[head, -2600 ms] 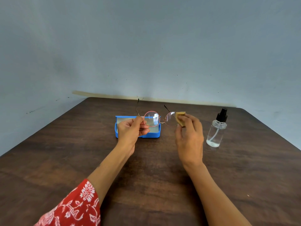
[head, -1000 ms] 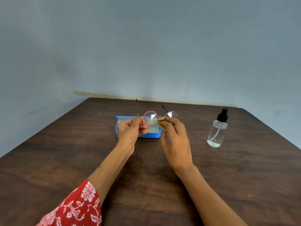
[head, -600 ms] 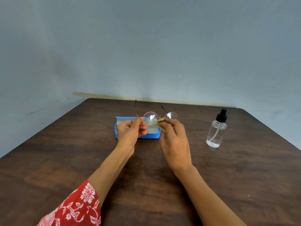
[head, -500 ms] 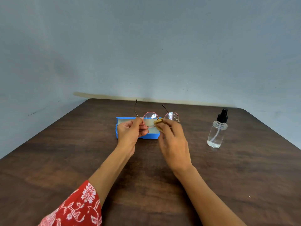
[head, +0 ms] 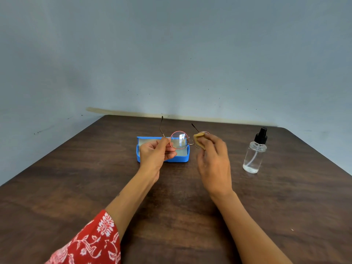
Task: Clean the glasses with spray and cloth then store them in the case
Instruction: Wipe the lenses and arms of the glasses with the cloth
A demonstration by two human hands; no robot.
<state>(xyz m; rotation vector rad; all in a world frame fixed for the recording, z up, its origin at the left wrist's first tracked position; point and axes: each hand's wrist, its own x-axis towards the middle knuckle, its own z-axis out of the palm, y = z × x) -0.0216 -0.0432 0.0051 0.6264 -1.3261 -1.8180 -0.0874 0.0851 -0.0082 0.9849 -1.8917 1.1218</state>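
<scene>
Left hand (head: 158,155) pinches the glasses (head: 179,142) by the frame's edge above the open case (head: 182,159); right hand (head: 214,161) pinches the cloth (head: 199,140) over one lens. Light, thin-wired, likely fragile: best held at the rim.

— What carries everything?
— A dark brown wooden table (head: 76,187) with rounded far corners.
— And what lies on it?
— An open blue plastic case (head: 181,159) near the far edge's middle; a clear spray bottle with black nozzle (head: 254,155) stands toward the far right corner.
</scene>
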